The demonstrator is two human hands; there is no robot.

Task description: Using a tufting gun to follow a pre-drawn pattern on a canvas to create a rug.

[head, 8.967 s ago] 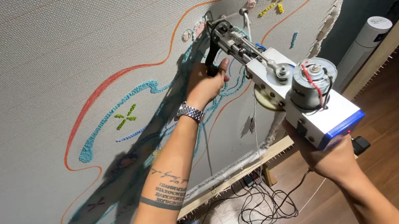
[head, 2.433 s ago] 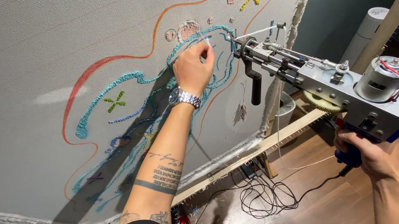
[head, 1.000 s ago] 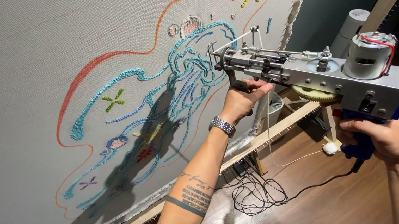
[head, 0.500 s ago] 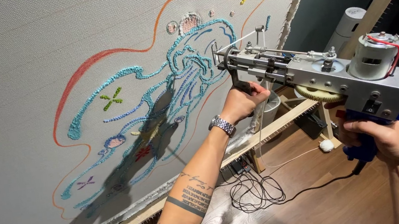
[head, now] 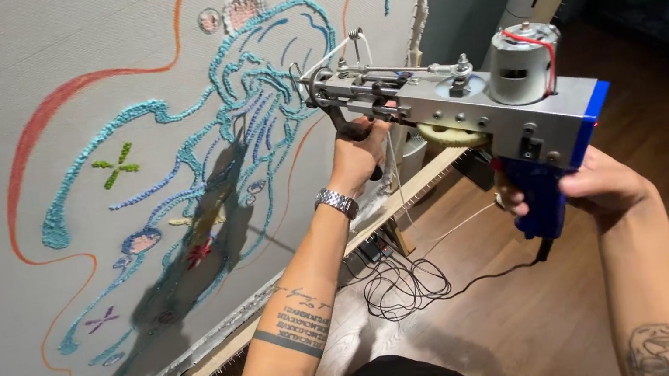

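— While the tufting gun (head: 464,107) hangs level in front of the stretched cloth (head: 77,120), where do the fingers sit on it?

— The right hand (head: 590,185) is wrapped around the blue grip (head: 541,201), fingers curled tight together round it, so the gun's silver body and motor lie above those fingers. The left hand (head: 358,153) is closed on the black front handle (head: 352,128) under the needle end; its fingers are folded round the handle, and the needle tip lies just above and ahead of them.

— Is the needle touching the cloth?

— It sits just beside the turquoise yarn outline (head: 251,103); whether it touches I cannot tell.

— What differs from half a second back?

— The gun has swung a little leftward and nearer the camera, and the left hand has kept its hold on the front handle. Two seconds back that hand lay flat on the cloth with fingers spread, and the gun was held by the right hand alone.

— And below the fingers?

— A black cord (head: 406,283) lies coiled on the wooden floor (head: 499,340).
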